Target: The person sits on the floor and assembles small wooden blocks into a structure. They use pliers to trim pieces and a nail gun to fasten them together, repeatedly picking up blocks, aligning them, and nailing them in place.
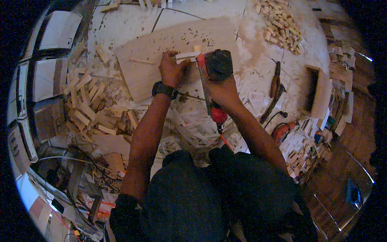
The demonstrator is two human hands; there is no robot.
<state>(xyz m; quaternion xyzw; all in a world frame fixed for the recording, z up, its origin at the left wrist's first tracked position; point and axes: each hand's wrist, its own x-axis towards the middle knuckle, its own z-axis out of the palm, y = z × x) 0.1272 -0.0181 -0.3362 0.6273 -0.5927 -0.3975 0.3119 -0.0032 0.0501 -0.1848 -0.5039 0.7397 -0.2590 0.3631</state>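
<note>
My right hand (223, 92) is wrapped round the handle of a red and black nail gun (219, 64). An orange hose (224, 139) leads from the metal fitting at its near end toward my knees. My left hand (171, 71), a dark watch on its wrist, pinches a short pale wood strip (188, 55). The strip's right end meets the red nose of the nail gun; whether they touch, I cannot tell. Both hands are over a large flat wooden board (141, 44) on the floor. A thin wood stick (142, 61) lies on that board, left of my left hand.
Loose wood blocks (86, 103) are heaped at the left, and another block pile (282, 28) lies far right. A long dark tool (274, 88), an open wooden box (316, 90) and a red power tool (283, 131) with a cord are on the right.
</note>
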